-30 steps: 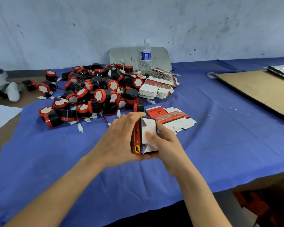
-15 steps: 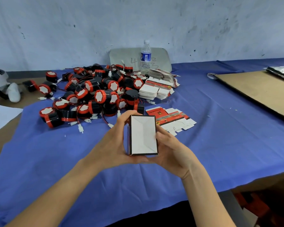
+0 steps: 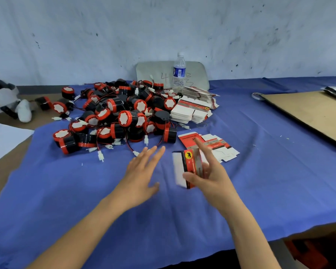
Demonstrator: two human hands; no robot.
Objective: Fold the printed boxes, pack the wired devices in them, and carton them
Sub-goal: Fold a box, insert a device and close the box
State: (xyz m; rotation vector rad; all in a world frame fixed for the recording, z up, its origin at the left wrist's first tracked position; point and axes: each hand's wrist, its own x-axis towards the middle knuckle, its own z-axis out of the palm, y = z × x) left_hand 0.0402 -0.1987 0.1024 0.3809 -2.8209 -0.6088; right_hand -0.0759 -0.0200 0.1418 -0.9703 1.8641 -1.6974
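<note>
1. Blue-clothed desk [image 3: 270, 181] under a scuffed pale wall, laid out for packing to judge by the stock on it.
2. Grips the folded box [image 3: 190, 162] in the right hand [image 3: 213, 175], thumb on the near edge and fingers behind. Holds it clear of the cloth, near centre; blurred, so cannot tell which end is open.
3. Stretches the left hand [image 3: 142, 171] flat and empty, fingers straight, toward the near edge of the heap. Probably going for a device to fill the box.
4. Just beyond the right hand: a few flat blanks [image 3: 223, 150], kept within reach for the next fold.
5. Farther, left of centre: heaped wired devices [image 3: 114, 117], red and black, with leads and white plugs tangled. Likely to snag when one is lifted out.
6. Right of the heap: stacked blanks [image 3: 190, 113]; behind them, a water bottle [image 3: 179, 72] upright by the wall.
7. Far right: a cardboard sheet [image 3: 308, 113] lying flat, perhaps carton stock.
</note>
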